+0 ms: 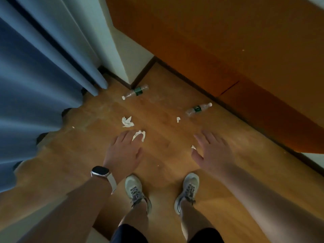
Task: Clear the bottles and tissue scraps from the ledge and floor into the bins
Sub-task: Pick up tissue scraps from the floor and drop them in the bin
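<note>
Looking straight down at the wooden floor [163, 165], both arms are out with the palms facing down. The left hand [123, 152], with a smartwatch [100, 171] on its wrist, has its fingers stretched out and relaxed, gripping nothing that I can see. A twisted tissue scrap [139, 135] sits right at its fingertips, overlapping them, and motion blur hides whether they touch it. The right hand [211, 149] is spread wide and holds nothing. A tiny white scrap [193, 147] peeks out beside its thumb, partly hidden by the hand.

Further out, a crumpled tissue [127, 122] lies just beyond the left hand, and a small tissue bit [178, 119] lies near the right bottle.

There are two clear plastic bottles, both lying on their sides. The left bottle [135, 92] rests against the wall corner with its white cap pointing towards the curtain. The right bottle [199, 108] lies close to the baseboard of the orange wooden cabinet [219, 50]. Each has a dark green label, with print too blurred to read.

The blue curtain [35, 95] fills the left side and is cut off by the frame. Two grey sneakers [134, 189] stand below the hands.
</note>
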Demonstrator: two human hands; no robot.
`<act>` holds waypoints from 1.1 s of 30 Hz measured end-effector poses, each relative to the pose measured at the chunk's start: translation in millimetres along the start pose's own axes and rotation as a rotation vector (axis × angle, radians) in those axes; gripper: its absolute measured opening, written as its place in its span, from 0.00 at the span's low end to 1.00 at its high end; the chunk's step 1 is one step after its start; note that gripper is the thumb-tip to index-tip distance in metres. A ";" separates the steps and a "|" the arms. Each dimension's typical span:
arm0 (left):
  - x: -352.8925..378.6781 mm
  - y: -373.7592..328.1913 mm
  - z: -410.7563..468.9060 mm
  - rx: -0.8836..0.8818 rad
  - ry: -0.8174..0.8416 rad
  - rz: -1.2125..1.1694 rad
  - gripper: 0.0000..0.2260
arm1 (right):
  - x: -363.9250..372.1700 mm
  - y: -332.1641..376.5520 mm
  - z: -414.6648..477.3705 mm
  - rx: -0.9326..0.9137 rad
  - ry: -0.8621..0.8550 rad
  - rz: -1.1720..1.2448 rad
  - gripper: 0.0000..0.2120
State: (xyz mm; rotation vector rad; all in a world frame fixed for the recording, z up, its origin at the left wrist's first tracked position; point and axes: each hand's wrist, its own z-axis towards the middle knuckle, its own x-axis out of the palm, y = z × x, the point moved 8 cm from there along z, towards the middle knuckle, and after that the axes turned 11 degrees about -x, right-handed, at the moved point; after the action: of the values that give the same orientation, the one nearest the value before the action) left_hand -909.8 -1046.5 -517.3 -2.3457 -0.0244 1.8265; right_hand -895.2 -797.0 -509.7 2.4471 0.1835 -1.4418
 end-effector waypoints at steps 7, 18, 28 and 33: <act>227.4 23.0 75.5 -0.050 0.076 -0.006 0.21 | 195.3 -88.8 92.5 0.051 0.008 0.073 0.26; 487.7 66.6 154.7 -0.212 0.125 0.021 0.26 | 438.2 -229.7 188.3 0.082 0.107 0.087 0.26; 571.0 114.5 184.6 -0.468 0.135 -0.097 0.24 | 535.3 -263.2 214.8 0.060 0.227 0.101 0.25; 575.8 106.9 180.6 -0.371 0.088 -0.115 0.17 | 535.5 -262.9 228.2 0.035 0.184 0.079 0.17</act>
State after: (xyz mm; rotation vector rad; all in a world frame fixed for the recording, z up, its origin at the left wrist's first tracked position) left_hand -949.3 -1063.0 -1128.7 -2.5974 -0.5186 1.7880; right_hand -890.3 -640.3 -1128.8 2.5843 0.0993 -1.1969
